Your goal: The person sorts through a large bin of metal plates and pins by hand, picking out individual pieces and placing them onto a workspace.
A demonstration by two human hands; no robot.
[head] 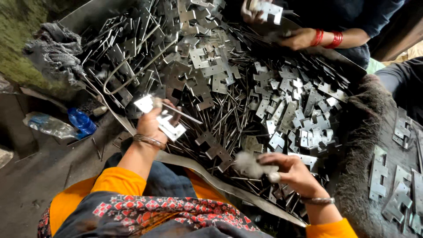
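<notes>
Two hands grip: left hand (155, 121) clasps shiny notched metal plates (169, 125), right hand (293, 172) pinches grey cloth (251, 165).

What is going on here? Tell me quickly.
A person sits at a big metal tray heaped with flat metal hinge plates and thin pins. Their left hand holds a few plates and a pin; their right hand, fingertips wrapped, reaches into the pile. Another person's hands work opposite.

The right hand (291, 169) blurs around a pale smeared piece (249, 165); the co-worker's upper hand (252, 11) is cut by the top edge.
</notes>
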